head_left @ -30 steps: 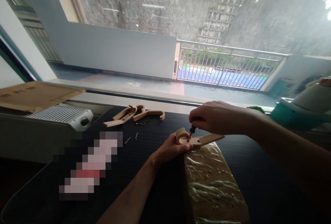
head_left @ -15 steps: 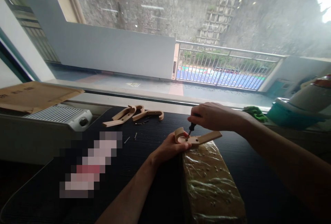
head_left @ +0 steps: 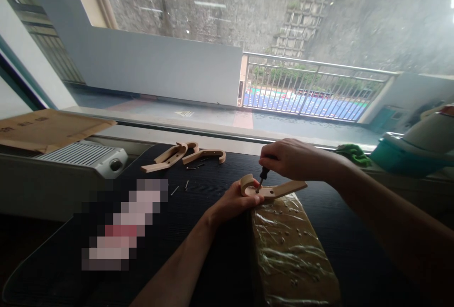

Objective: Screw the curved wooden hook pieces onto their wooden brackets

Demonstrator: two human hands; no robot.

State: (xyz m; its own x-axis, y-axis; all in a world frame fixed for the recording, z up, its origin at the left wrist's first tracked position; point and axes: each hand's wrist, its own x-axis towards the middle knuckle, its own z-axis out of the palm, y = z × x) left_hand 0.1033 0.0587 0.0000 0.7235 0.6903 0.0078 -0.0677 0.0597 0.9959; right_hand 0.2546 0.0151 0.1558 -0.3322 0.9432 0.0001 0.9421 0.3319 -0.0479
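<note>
Black-handled screwdriver (head_left: 263,173): grasped in the right hand (head_left: 292,158), whose fingers curl tightly round the handle; the shaft slants down from them.
Wooden hook (head_left: 289,188): just below the right fingers, gripped near its curl by the left hand (head_left: 237,198), thumb on top, some of the other fingers hidden; its straight arm extends to the right of that thumb.
Near hole (head_left: 257,191): just beside the left thumb, with the screwdriver tip at it; this appears to be the work in hand, though any screw there is too small to tell.
Second hole (head_left: 272,192): right of the left fingers, dark, with no tool in it; seemingly left undone.
Taped package (head_left: 292,245): under the hook, running from the left fingertips toward the wearer, its top dotted with small marks.
Loose screws (head_left: 186,185): left of the left fingers, scattered on the black table (head_left: 191,212), evidently unused.
Loose hooks (head_left: 166,161): beyond those screws, well apart from both hands; none looks worked on at this moment.
Green cloth (head_left: 354,154): far off, beyond the right wrist.
</note>
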